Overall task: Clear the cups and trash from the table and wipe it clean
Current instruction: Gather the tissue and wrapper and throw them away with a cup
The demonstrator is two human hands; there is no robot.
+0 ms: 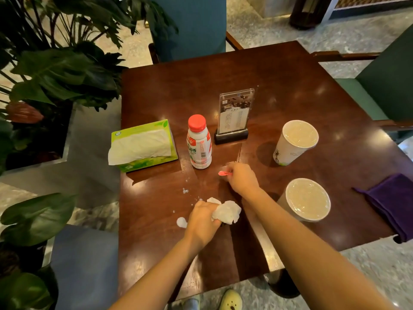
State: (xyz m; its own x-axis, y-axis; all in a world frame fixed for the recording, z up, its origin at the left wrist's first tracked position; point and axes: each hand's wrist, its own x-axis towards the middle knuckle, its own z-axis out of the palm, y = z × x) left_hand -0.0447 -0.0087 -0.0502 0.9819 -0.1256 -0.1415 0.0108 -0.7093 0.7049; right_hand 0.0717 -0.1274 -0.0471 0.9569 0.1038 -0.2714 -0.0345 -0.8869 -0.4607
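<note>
My left hand (204, 222) is closed around a crumpled white tissue (226, 212) on the dark wooden table (290, 81). My right hand (242, 177) pinches a small pink piece of trash (223, 173) just in front of a white bottle with a red cap (199, 143). Small white scraps (181, 222) and crumbs (185, 190) lie to the left of my left hand. Two sealed paper cups stand on the right: one further back (295, 142), one nearer (307, 199). A purple cloth (393, 202) hangs over the table's right edge.
A green tissue box (143, 145) sits at the table's left edge. A clear menu stand (234, 116) is behind the bottle. Chairs stand at the far side (192, 25) and right (384, 86). Large potted plants (55, 70) crowd the left.
</note>
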